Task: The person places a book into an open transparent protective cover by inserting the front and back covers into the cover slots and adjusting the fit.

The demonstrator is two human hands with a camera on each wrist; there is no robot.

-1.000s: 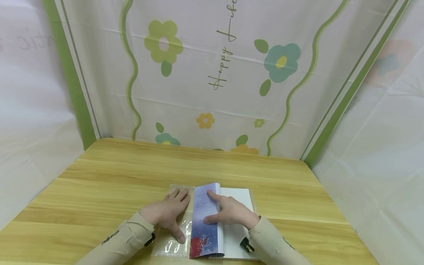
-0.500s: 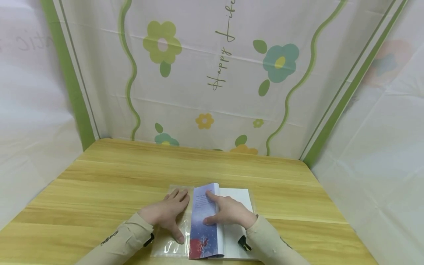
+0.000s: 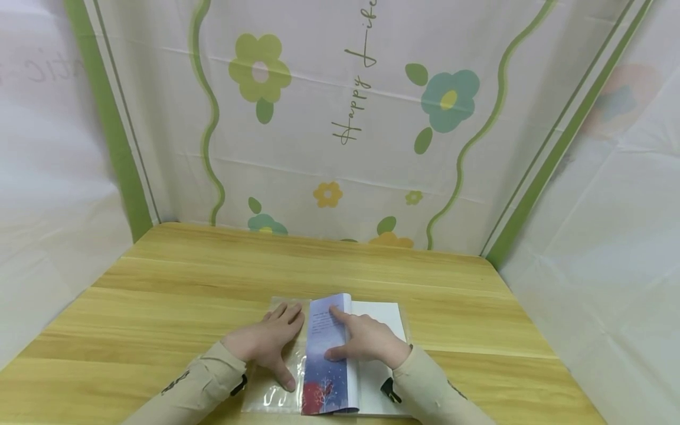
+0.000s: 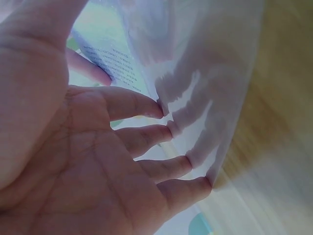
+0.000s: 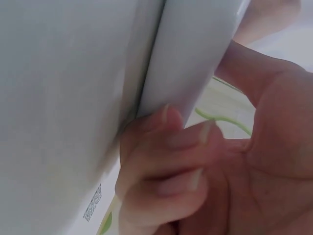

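Note:
My left hand (image 3: 271,342) lies with fingers spread on a clear plastic book cover (image 3: 271,401), pressing it to the table. In the left wrist view its fingertips rest against the see-through plastic (image 4: 210,88). My right hand (image 3: 369,339) presses the blue printed cover flap (image 3: 324,372) of a book, which is folded over to the left. Its index finger and thumb are stretched out on the flap. The other fingers bend in beside the white fold (image 5: 188,54), in the right wrist view. The book's white page (image 3: 379,383) shows under and beside this hand.
The wooden table (image 3: 297,265) extends behind and to both sides of the book. Cloth curtains printed with flowers (image 3: 448,100) hang behind and at both sides. Both forearms wear beige sleeves (image 3: 199,378), and a dark strap (image 3: 390,389) shows at the right wrist.
Both hands keep their places on the plastic and the flap. The flap's lower left corner has shifted very slightly to the left, as the whole view has moved a little.

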